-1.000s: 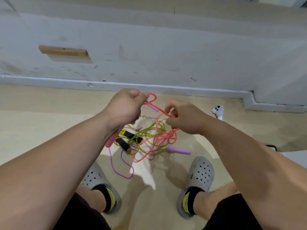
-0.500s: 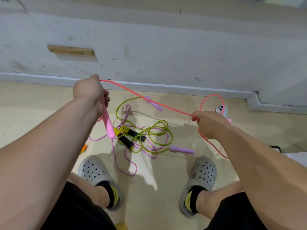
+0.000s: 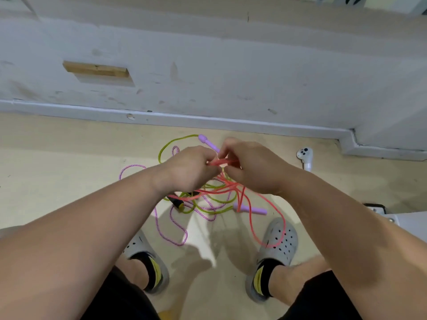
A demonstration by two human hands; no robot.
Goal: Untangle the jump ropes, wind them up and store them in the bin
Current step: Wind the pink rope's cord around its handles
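Note:
My left hand and my right hand are close together above the floor, both pinching folds of the red jump rope, whose loops hang down to my right shoe. Below them lie a green rope with black and yellow handles and a purple rope with lilac handles, still tangled together. The red rope's handles are hidden.
A white wall and skirting board run across just beyond the ropes. A white game controller lies on the floor at the right. A white box corner shows at the right edge. My grey clogs stand below the ropes.
My hands were spread wide with the red rope stretched between them; they have come together at the middle, gathering the red rope into loops that hang over the pile.

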